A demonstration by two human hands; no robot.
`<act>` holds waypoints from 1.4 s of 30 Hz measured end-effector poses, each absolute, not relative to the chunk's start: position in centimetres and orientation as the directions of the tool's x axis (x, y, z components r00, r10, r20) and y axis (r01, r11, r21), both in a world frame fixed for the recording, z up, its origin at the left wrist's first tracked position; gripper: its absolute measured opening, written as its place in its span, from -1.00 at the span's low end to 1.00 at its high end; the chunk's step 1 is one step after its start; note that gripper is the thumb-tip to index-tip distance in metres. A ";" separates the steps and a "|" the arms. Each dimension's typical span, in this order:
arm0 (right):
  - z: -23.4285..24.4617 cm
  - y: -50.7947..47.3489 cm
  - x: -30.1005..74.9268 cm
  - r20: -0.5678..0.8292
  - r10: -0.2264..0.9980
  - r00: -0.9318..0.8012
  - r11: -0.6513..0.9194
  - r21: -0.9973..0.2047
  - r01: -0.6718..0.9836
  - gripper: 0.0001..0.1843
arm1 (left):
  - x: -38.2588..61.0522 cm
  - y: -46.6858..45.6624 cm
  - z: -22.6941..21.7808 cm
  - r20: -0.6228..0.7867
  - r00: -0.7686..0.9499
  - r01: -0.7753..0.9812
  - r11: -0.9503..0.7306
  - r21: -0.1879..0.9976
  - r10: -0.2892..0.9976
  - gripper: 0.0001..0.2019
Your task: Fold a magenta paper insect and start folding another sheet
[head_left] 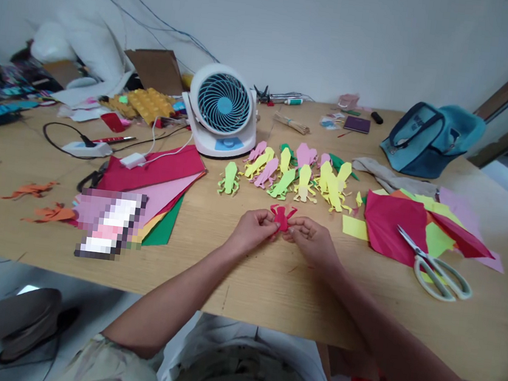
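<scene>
A small red paper cutout (283,217), shaped like a bug or frog with thin legs, is held between both hands just above the table. My left hand (256,230) pinches its left side, fingers closed. On its other side, my right hand (310,238) grips the edge between thumb and fingers. Beyond them lies a cluster of similar paper figures in yellow, pink and green, among them a light green paper figure (229,179) standing apart at the left. White-handled scissors (439,276) lie partly open at the right, their blades over red paper (394,225).
A white fan (223,107) stands behind the figures. Coloured paper sheets (168,171) and a pixelated object (112,226) lie at left, near orange paper figures (52,213). A blue bag (427,140) sits at the back right. The table's front edge is close to my body.
</scene>
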State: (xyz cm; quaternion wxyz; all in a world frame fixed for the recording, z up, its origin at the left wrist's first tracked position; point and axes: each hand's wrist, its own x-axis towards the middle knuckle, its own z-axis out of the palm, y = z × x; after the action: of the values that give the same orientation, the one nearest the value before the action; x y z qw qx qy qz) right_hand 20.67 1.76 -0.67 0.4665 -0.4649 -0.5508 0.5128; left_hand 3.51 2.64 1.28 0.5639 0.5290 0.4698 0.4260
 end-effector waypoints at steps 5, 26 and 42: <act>-0.5 1.6 20.3 0.014 0.990 -0.138 0.017 -1.000 0.019 -0.62 | 3.5 2.8 0.4 -0.038 0.187 0.065 0.026 0.998 0.982 -0.77; 0.1 2.6 19.9 -0.134 0.972 -0.193 -0.122 -0.990 0.077 -0.54 | 2.0 3.5 0.9 -0.179 0.206 -0.039 0.191 0.981 0.962 -0.77; 0.6 7.2 14.2 -0.184 0.900 -0.396 -0.158 -0.983 0.099 -0.58 | -3.7 5.0 0.9 -0.293 0.101 -0.175 0.307 0.935 0.951 -0.60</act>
State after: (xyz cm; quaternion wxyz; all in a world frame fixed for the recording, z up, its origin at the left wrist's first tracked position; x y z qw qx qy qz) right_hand 14.22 7.20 0.60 0.3239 -0.4439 -0.5624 0.6178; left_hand -3.73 5.05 0.86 0.6334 0.3862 0.5024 0.4441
